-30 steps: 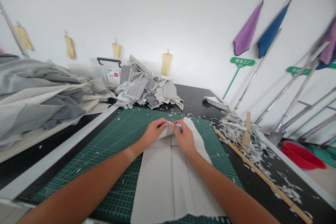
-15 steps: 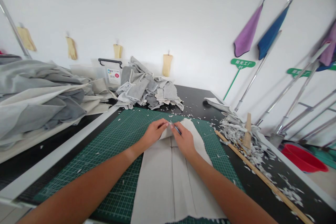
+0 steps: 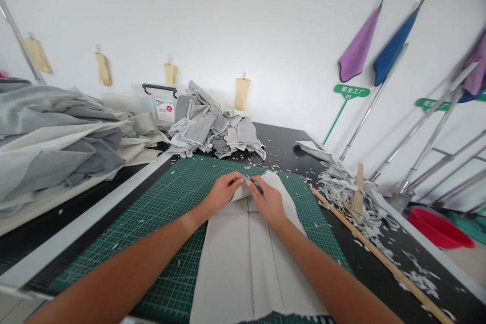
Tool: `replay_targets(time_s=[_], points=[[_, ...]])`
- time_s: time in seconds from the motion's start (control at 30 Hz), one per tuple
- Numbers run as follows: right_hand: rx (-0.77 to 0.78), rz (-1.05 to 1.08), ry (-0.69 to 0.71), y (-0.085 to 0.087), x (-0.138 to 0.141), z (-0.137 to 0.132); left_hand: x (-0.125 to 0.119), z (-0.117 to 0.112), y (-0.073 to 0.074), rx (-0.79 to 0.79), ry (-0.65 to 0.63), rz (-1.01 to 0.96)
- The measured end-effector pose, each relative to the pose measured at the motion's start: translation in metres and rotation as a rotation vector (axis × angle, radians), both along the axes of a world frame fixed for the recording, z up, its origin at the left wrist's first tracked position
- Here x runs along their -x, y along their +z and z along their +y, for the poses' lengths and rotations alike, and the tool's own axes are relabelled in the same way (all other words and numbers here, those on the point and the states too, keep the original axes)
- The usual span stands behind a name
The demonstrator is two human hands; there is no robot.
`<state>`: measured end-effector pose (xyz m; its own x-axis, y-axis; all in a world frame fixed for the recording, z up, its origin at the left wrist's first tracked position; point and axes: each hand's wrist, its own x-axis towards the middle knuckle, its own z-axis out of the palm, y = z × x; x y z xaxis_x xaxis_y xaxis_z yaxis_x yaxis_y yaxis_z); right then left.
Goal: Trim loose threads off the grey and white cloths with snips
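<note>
A pale beige fabric piece point(image 3: 246, 258) with a line drawn down its middle lies on the green cutting mat point(image 3: 167, 202). My left hand point(image 3: 222, 193) pinches the fabric's far edge, fingers closed on it. My right hand point(image 3: 268, 201) rests on the same edge and grips a small thin tool point(image 3: 255, 184) with a bluish handle, its tip at the fabric between my two hands.
A heap of grey fabric pieces point(image 3: 212, 129) lies beyond the mat, a larger grey pile point(image 3: 56, 142) at the left with a clear bin point(image 3: 159, 101). On the right are a long wooden ruler point(image 3: 379, 255), fabric scraps point(image 3: 353, 197), leaning metal poles and a red basin point(image 3: 440, 228).
Almost nothing moved. Both hands stay at the fabric's far edge, with only slight shifts of the fingers and tool.
</note>
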<state>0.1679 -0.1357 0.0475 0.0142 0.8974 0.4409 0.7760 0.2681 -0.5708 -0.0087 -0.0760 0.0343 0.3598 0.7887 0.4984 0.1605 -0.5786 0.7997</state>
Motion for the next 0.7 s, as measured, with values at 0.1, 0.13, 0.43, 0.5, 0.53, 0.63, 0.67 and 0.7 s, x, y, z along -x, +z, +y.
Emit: replay_targets(time_s=[0.1, 0.13, 0.43, 0.5, 0.53, 0.63, 0.67, 0.7], points=[[-0.018, -0.007, -0.002, -0.0011, -0.0005, 0.0011, 0.0000, 0.0023, -0.0012, 0.004, -0.002, -0.016], [-0.021, -0.008, -0.001, -0.0016, -0.0007, 0.0016, 0.0001, 0.0029, -0.0015, 0.009, -0.004, -0.022], [-0.025, -0.011, 0.020, -0.0033, -0.0035, 0.0032, 0.0013, 0.0013, -0.0001, 0.032, -0.016, -0.008], [-0.025, -0.007, 0.029, -0.0033, -0.0037, 0.0031, 0.0017, 0.0003, 0.0003, 0.043, -0.010, 0.002], [-0.025, -0.004, 0.031, -0.0033, -0.0036, 0.0031, 0.0018, -0.0001, 0.0004, 0.048, -0.007, 0.004], [-0.029, 0.007, 0.037, -0.0033, -0.0028, 0.0032, 0.0018, -0.0008, 0.0003, 0.061, -0.007, -0.002], [-0.031, 0.012, 0.042, -0.0033, -0.0024, 0.0034, 0.0017, -0.0009, 0.0002, 0.065, -0.009, -0.004], [-0.034, 0.019, 0.047, -0.0033, -0.0021, 0.0035, 0.0016, -0.0010, 0.0002, 0.069, -0.011, -0.006]])
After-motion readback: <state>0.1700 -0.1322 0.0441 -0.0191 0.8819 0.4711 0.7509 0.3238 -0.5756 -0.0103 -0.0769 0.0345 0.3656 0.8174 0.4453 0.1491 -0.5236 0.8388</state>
